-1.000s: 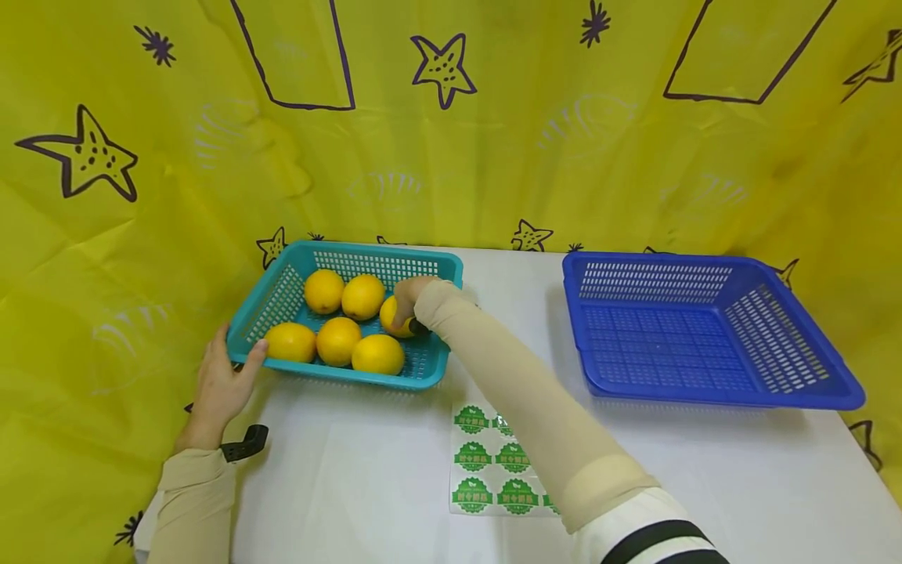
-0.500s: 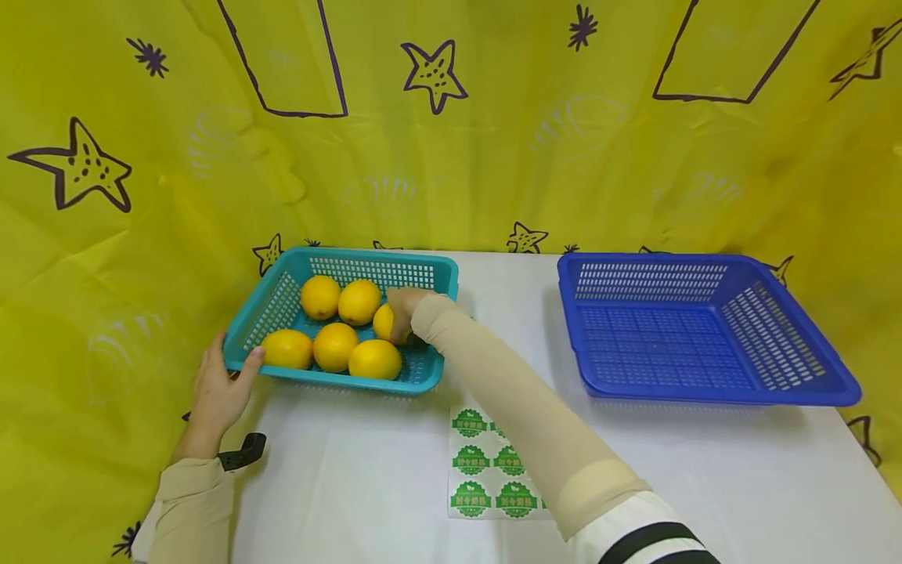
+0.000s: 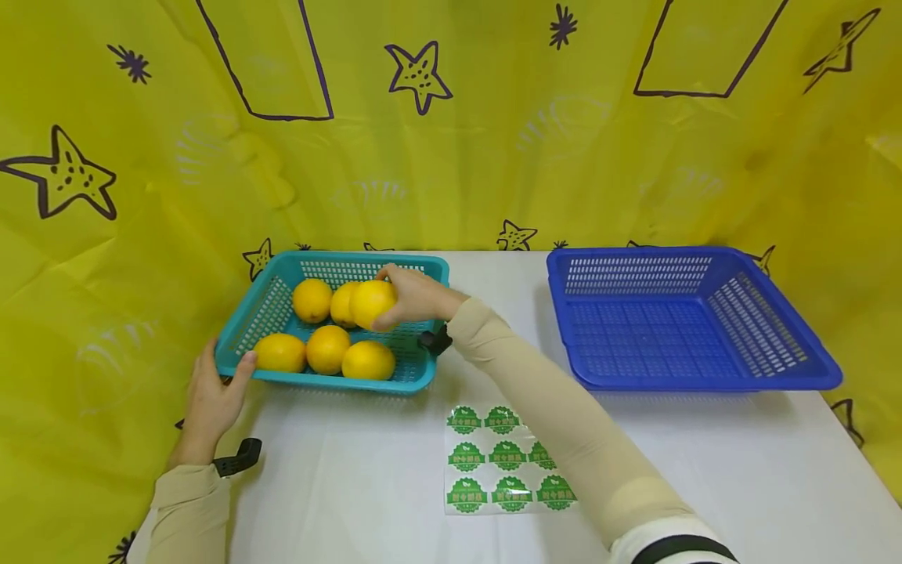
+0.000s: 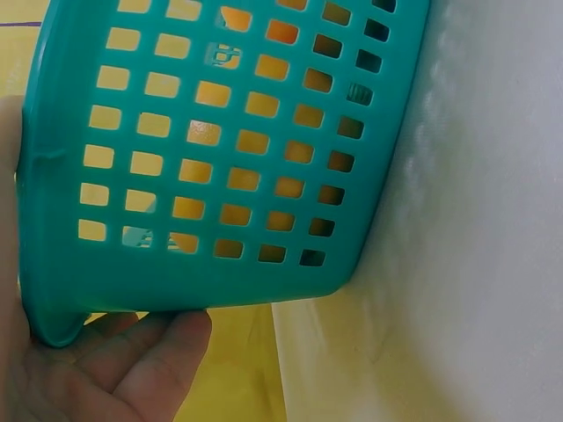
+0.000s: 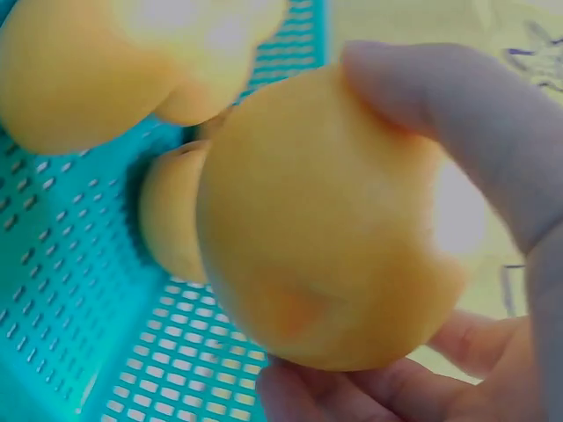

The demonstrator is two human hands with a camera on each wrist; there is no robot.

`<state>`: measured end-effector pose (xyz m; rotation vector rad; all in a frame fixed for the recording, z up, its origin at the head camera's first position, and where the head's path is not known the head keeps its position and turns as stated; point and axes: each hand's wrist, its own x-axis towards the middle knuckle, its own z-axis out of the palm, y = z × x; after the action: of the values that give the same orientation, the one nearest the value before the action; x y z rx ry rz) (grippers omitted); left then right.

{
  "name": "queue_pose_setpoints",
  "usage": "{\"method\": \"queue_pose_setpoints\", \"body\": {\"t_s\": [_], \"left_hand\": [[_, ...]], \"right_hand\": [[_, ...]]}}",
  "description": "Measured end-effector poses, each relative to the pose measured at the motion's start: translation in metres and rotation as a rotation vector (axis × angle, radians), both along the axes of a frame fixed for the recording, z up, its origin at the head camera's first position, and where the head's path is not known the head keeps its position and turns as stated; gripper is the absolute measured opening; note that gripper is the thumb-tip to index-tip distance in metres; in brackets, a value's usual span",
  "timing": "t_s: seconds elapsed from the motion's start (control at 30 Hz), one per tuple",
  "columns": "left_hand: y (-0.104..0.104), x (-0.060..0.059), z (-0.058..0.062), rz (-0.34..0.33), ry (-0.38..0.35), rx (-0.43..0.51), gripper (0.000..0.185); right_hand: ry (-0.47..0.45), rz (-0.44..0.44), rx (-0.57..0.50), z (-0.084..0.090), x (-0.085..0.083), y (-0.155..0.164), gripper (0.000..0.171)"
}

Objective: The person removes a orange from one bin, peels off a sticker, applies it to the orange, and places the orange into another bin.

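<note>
My right hand (image 3: 416,296) grips an orange (image 3: 371,304) between thumb and fingers, over the right part of the teal basket (image 3: 331,380). In the right wrist view the held orange (image 5: 325,229) fills the middle, thumb on top and fingers beneath. Several more oranges (image 3: 327,349) lie in the basket, in a back row and a front row; the held one partly covers a back one. At the basket's front left corner my left hand (image 3: 217,399) holds the rim. The left wrist view shows curled fingers (image 4: 167,360) against the basket's outer wall.
A blue basket (image 3: 634,380) with nothing in it stands on the right of the white table (image 3: 338,486). A sheet of round green stickers (image 3: 509,456) lies at the front middle, partly under my right forearm. A yellow patterned curtain (image 3: 465,157) hangs behind.
My right hand has raised the orange from the basket's right side and shifted it slightly left. The left hand keeps its hold on the rim. The head view has turned slightly right.
</note>
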<state>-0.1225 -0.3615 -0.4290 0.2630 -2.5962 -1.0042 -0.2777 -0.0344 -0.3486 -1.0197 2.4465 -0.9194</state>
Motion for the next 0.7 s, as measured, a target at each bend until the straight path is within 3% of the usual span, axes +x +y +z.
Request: {"method": "queue_pose_setpoints", "body": {"t_s": [0.3, 0.5, 0.7], "left_hand": [[0.0, 0.001, -0.004, 0.025, 0.008, 0.022, 0.075], [0.0, 0.001, -0.006, 0.04, 0.034, 0.015, 0.073], [0.002, 0.0, -0.006, 0.045, 0.059, 0.017, 0.072]], "right_hand": [[0.014, -0.016, -0.311, 0.007, 0.032, 0.056, 0.078], [0.013, -0.123, -0.406, 0.002, 0.053, 0.099, 0.079], [-0.056, -0.244, -0.484, -0.013, 0.071, 0.129, 0.075]]}}
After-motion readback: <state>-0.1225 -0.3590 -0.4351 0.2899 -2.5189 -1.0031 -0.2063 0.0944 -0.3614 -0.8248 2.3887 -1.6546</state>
